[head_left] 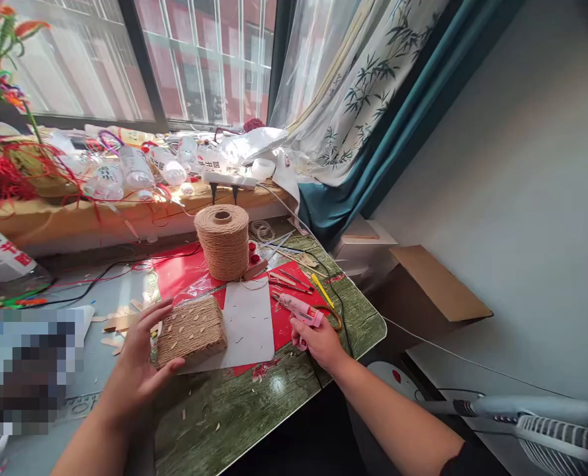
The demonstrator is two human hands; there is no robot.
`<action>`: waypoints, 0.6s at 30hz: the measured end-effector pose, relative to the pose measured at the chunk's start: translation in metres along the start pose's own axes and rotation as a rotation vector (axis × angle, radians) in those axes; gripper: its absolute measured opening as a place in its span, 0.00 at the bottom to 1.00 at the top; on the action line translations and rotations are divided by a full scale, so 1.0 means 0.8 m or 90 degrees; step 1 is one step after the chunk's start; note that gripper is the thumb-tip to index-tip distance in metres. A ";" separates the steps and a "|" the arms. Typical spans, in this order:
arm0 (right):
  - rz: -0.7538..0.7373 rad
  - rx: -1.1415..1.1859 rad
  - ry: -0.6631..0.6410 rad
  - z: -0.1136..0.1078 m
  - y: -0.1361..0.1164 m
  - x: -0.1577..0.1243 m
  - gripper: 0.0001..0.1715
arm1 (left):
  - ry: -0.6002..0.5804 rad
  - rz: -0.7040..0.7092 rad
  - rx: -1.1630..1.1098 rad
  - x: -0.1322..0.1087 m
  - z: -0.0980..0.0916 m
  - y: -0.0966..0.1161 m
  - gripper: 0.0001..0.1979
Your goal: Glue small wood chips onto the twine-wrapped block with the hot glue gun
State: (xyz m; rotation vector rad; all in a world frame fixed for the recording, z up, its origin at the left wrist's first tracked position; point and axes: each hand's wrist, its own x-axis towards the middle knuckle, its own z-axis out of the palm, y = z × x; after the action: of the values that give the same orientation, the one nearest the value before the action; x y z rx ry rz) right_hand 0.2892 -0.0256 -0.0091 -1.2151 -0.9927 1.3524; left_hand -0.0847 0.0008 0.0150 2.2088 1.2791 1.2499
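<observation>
A pink hot glue gun [301, 309] is gripped in my right hand [321, 340], its nozzle pointing up and left over the red sheet. My left hand [139, 363] is open, thumb and fingers spread around the near left side of a twine-wrapped box [192, 329]. Whether the fingers touch the box is hard to tell. Small pale petal-shaped pieces dot the top of the box. It sits partly on a white sheet [248, 324], and a big spool of jute twine [223, 241] stands upright just behind.
Scissors [337, 320], a yellow pen-like tool [322, 291] and thin sticks lie right of the spool. Loose wood pieces [120, 320] lie left of the box. Plastic bottles [135, 168] and a power strip [229, 180] crowd the windowsill. A cardboard box [437, 284] and a fan [561, 430] stand right of the table.
</observation>
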 end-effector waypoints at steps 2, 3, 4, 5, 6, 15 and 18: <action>-0.030 -0.010 0.095 -0.038 -0.023 0.012 0.23 | -0.030 0.009 0.010 0.001 0.000 -0.001 0.41; -0.048 -0.028 0.147 -0.062 -0.035 0.019 0.22 | -0.035 0.011 0.020 0.001 0.000 -0.001 0.41; -0.054 -0.054 0.196 -0.086 -0.045 0.027 0.22 | -0.036 0.010 0.027 0.002 0.000 -0.002 0.41; -0.051 -0.093 0.231 -0.110 -0.055 0.034 0.23 | -0.033 0.008 0.031 0.001 0.000 -0.002 0.41; -0.043 -0.139 0.251 -0.132 -0.062 0.040 0.23 | -0.030 0.006 0.033 0.001 0.000 -0.002 0.41; -0.079 -0.221 0.219 -0.182 -0.058 0.054 0.26 | 0.005 -0.041 0.015 -0.009 0.007 -0.014 0.37; -0.113 -0.239 0.207 -0.178 -0.061 0.057 0.23 | -0.001 -0.049 0.005 -0.008 0.007 -0.013 0.37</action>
State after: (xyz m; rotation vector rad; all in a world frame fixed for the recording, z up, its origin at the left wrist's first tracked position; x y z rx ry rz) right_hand 0.4387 0.0186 0.0102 -1.5285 -1.1167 0.8158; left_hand -0.0874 0.0023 0.0019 2.1448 1.3572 1.2153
